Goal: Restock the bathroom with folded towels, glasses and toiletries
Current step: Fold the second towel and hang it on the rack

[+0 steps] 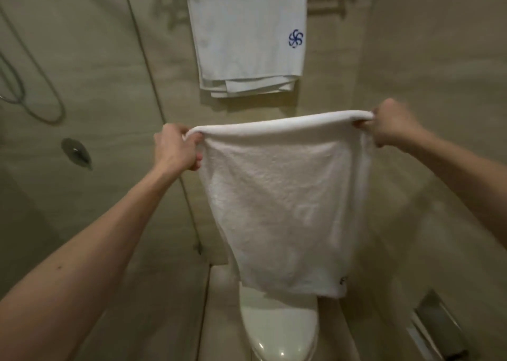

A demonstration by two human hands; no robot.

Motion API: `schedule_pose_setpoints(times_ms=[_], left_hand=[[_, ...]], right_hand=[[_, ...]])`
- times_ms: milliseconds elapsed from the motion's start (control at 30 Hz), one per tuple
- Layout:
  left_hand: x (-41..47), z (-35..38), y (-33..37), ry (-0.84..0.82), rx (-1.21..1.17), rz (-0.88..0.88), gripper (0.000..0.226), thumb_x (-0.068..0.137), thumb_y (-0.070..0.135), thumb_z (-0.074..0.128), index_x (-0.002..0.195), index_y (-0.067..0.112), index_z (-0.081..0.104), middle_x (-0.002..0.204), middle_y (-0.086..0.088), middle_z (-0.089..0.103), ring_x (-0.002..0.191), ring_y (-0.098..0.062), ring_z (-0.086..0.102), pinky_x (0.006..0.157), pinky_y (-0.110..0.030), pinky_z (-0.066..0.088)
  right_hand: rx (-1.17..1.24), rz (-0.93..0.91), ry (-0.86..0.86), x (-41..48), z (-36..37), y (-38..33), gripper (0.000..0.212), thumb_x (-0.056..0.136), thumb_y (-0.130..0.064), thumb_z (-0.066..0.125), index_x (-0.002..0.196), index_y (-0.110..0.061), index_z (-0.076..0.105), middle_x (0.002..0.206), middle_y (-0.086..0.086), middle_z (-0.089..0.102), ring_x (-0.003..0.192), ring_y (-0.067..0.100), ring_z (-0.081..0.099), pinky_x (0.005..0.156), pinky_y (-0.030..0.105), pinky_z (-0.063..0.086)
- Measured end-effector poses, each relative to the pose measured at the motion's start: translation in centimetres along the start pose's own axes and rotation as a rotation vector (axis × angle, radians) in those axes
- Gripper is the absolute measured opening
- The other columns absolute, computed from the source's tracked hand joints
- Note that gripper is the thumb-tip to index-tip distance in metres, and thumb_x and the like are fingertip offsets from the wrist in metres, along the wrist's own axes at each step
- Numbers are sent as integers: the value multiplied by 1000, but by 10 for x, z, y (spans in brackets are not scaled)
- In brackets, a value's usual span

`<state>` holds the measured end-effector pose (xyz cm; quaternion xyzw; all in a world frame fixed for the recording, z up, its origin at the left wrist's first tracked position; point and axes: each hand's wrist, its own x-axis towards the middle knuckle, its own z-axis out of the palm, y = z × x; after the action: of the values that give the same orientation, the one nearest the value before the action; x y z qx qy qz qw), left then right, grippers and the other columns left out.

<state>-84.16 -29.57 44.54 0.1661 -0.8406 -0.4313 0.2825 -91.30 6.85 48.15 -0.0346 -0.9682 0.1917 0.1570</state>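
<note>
You hold a white terry towel (279, 210) at the centre of the view. It is doubled over, so its fold runs along the top as a thick rounded roll and the rest hangs flat below. Your left hand (175, 148) pinches the fold's end at the towel's 10 o'clock, fingers curled round the cloth. Your right hand (389, 126) grips the other end at its 2 o'clock in the same way. The hands are well apart and the fold is drawn nearly straight between them.

The towel looks light, soft and limp and will not keep a shape by itself, so take it by the two top corners and keep it taut. The nubbly loops should give a sure grip, and nothing here is slippery or fragile.

Its narrower lower edge carries a small dark mark at 5 o'clock. It covers the rear of the glossy, hard white toilet (279, 330) at 6 o'clock; you cannot tell whether they touch.

At 12 o'clock hangs a smoother folded towel (247, 39) with a blue pinwheel emblem, its layered edges at the bottom. A grey shower hose (41, 86) loops at 9 to 10 o'clock, and a shiny metal holder (436, 327) sits at 4 to 5 o'clock.
</note>
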Motion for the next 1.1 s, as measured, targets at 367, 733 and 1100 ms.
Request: schedule_pose_setpoints(times_ms=[367, 733, 1100], left_hand=[[150, 28, 55, 192, -530, 173, 21, 97, 8, 59, 79, 18, 59, 70, -6, 69, 61, -18, 69, 79, -43, 61], [269, 43, 110, 301, -220, 534, 23, 92, 16, 66, 112, 25, 57, 93, 19, 67, 86, 8, 63, 82, -14, 50], [392, 61, 150, 180, 86, 786, 57, 96, 13, 59, 143, 23, 30, 134, 0, 56, 117, -21, 55, 94, -36, 44]], right_hand=[[1071, 129, 33, 145, 10, -75, 3, 96, -1, 59, 94, -3, 57, 82, 9, 56, 43, 17, 62, 35, 21, 50], [1303, -39, 144, 282, -13, -130, 11, 96, 3, 56, 105, -1, 61, 73, 12, 58, 38, 7, 61, 42, 16, 50], [954, -370, 630, 397, -31, -169, 19, 89, -15, 66, 106, -17, 75, 90, 2, 70, 88, 21, 66, 78, 34, 53]])
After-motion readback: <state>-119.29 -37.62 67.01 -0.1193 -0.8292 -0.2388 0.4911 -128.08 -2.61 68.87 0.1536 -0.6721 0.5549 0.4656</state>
